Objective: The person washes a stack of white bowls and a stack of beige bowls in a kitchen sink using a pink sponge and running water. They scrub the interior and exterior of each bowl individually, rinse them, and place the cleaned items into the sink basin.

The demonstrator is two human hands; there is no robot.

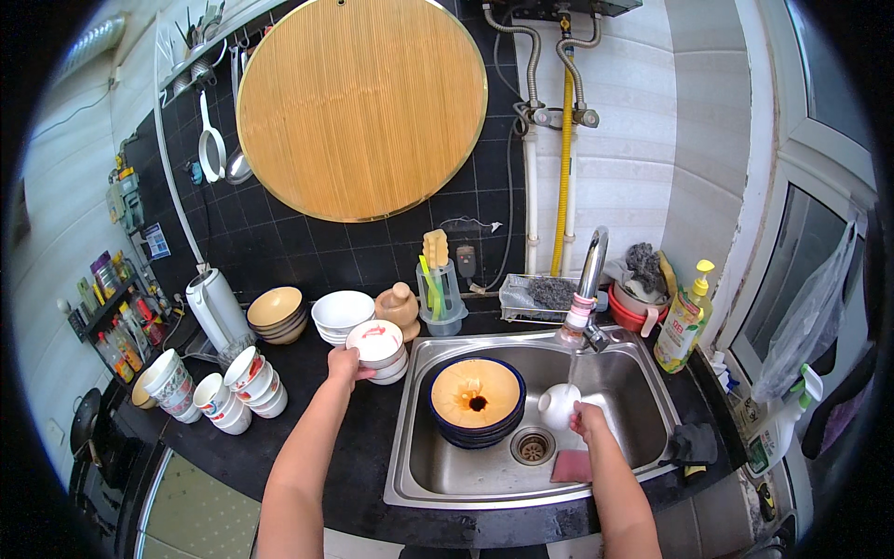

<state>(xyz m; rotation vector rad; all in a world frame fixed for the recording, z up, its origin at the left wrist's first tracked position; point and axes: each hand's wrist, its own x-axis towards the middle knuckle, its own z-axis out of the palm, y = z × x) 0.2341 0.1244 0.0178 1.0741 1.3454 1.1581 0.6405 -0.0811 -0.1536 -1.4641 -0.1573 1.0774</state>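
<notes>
My right hand is closed on a small white bowl, tilted on its side under the faucet over the sink. On the counter left of the sink, my left hand grips the rim of a white bowl with a red print inside. That bowl sits on top of a short stack of white bowls. In the sink stands a stack of dark-rimmed bowls, the top one tan inside with a dark spot. A pink sponge lies near the drain.
Behind my left hand are more white bowls, a wooden mortar and a clear utensil holder. Further left stand stacked cups, tan bowls and a white kettle. A soap bottle and dark cloth flank the sink's right.
</notes>
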